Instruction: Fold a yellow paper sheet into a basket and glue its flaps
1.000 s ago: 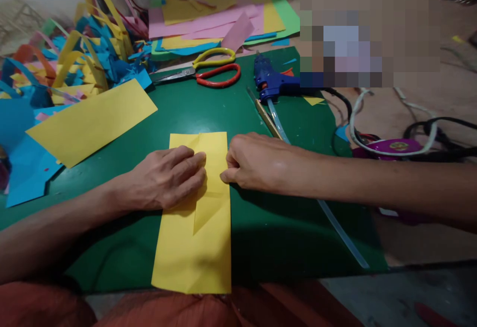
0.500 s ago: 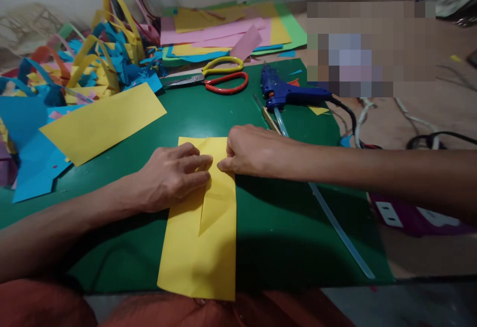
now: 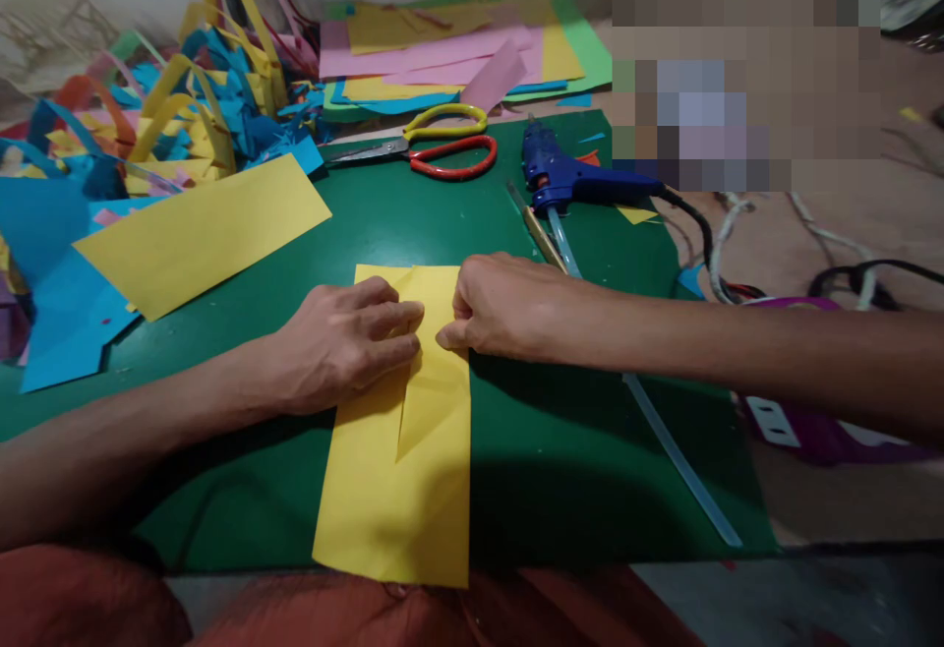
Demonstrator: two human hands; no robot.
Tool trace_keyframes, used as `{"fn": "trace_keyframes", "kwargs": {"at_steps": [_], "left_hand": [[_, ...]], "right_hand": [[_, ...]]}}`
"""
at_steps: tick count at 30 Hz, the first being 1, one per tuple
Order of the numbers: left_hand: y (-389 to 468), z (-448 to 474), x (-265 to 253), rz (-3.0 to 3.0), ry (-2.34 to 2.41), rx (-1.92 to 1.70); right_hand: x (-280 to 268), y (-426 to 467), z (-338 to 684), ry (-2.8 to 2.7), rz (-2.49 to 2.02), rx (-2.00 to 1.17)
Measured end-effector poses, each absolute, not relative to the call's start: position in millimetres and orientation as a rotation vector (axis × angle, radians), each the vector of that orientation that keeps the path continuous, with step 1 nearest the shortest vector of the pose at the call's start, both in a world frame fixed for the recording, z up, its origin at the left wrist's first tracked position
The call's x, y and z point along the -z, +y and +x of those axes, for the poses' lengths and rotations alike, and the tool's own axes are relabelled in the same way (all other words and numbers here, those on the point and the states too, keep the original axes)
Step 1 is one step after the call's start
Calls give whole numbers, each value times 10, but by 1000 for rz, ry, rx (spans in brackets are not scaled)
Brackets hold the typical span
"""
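Further inward over the folded yellow paper (image 3: 435, 490), the right hand (image 3: 508, 313) had shifted from its place a second before, bringing its thumb nearer the left fingertips; the view had swung a little as well. That paper lay lengthwise in front of the person on the green tabletop (image 3: 590, 470), its near end reaching the table's near edge and a loose seam running down its middle; the left hand (image 3: 346, 342) rested palm-down across its upper half, fingers outstretched and fairly close together; the right hand was curled at the right border, thumb on the paper, though whether it pinched anything could not be told.

Beyond the hands lay scissors (image 3: 405, 147) with one yellow and one red handle; to their right were a blue glue gun (image 3: 564, 180) and a glue stick (image 3: 682, 460) passing beneath the right forearm; at left, a flat yellow rectangle (image 3: 206, 234) partly overlapped blue paper (image 3: 59, 332), with handled paper baskets (image 3: 262, 91) heaped behind.
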State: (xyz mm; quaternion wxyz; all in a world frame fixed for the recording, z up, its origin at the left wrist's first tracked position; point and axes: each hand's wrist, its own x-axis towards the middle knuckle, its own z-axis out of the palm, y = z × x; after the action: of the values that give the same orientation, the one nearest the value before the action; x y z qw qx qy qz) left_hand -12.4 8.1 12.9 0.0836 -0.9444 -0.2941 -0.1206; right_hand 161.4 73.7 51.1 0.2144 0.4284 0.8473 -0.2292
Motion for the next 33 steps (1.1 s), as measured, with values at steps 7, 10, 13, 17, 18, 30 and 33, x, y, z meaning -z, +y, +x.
{"fn": "trace_keyframes", "kwargs": {"at_steps": [7,10,13,17,18,30,33], "left_hand": [[77,-125,-92,-2820,-917,392],[77,-127,-91,-2820,-917,403],[74,-125,-97,-2816,-913,398],[72,-120,-109,-2818,-912,389],[73,-120,-111,-2820,-910,392],[66,-134,-97,-2824,-921,361],[67,-132,-96,-2825,-916,368]], "right_hand": [[-479,733,1654,2376,1162,621],[-478,716,1681,2385,1139,610],[-468,698,1713,2393,1122,601],[-449,680,1747,2408,1112,604],[-447,675,1751,2411,1108,604],[-465,640,1776,2400,1098,595],[-467,629,1775,2399,1106,572]]}}
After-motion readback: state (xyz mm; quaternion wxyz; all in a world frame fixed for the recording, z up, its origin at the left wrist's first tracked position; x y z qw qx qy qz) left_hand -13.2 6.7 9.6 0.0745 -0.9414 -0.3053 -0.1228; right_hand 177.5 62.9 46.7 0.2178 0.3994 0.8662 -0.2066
